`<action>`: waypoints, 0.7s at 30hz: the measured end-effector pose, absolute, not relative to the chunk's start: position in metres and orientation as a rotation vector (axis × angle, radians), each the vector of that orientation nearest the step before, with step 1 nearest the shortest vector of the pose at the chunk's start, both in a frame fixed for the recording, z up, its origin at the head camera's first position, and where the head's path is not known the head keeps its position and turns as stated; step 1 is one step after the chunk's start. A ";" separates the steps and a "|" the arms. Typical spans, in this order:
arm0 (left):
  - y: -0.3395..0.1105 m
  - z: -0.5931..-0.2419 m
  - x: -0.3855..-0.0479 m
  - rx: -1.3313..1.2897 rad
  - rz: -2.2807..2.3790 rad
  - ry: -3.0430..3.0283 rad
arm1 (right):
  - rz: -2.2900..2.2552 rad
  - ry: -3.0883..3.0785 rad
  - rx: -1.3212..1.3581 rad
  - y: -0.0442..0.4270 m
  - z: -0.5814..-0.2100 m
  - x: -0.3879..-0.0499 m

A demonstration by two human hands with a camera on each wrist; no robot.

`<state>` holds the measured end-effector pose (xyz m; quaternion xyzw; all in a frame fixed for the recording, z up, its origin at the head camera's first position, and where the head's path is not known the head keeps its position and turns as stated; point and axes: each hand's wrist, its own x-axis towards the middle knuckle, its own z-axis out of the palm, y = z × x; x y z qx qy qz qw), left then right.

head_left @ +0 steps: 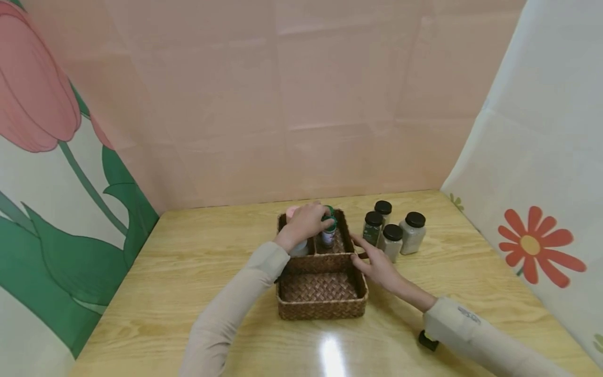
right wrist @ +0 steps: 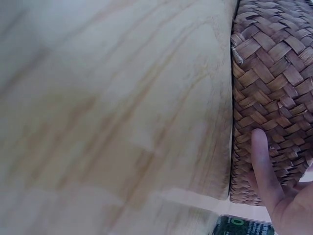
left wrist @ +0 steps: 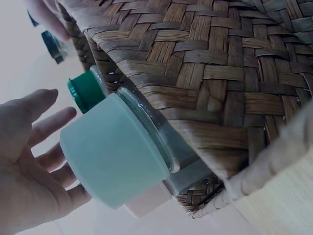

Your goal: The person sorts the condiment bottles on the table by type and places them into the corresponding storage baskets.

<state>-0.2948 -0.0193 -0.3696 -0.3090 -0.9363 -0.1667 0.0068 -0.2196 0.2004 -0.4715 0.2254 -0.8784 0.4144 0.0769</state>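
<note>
Over the woven basket (head_left: 322,310), the left hand (head_left: 307,222) spreads its loosely bent fingers beside a green-capped bottle (head_left: 328,238) standing in the back right compartment (head_left: 347,238); the right hand (head_left: 380,268), fingers extended, touches the basket's right side.

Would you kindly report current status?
Left hand by green-capped bottle in woven basket. Right hand touching basket's right side. Four black-lidded jars close beside right hand.

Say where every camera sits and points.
Head: on the head, facing forward and down at the basket; sleeves, left grip, right grip show.
Left wrist: on that wrist, facing a pale lid; left grip shows, right grip partly.
Right wrist: on that wrist, facing table and basket; right grip partly shows.
Head and left wrist share a green lid.
</note>
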 end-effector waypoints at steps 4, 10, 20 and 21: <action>-0.022 -0.370 -0.294 -0.985 -0.549 -2.903 | 1.243 -2.632 0.683 0.200 -0.470 -0.219; -0.024 -0.370 -0.293 -1.003 -0.574 -2.887 | 1.271 -2.646 0.715 0.200 -0.467 -0.220; -0.031 -0.364 -0.288 -0.978 -0.525 -2.848 | 1.091 -2.781 0.814 0.204 -0.450 -0.225; -0.032 -0.364 -0.288 -0.975 -0.527 -2.842 | 1.062 -2.794 0.832 0.204 -0.448 -0.226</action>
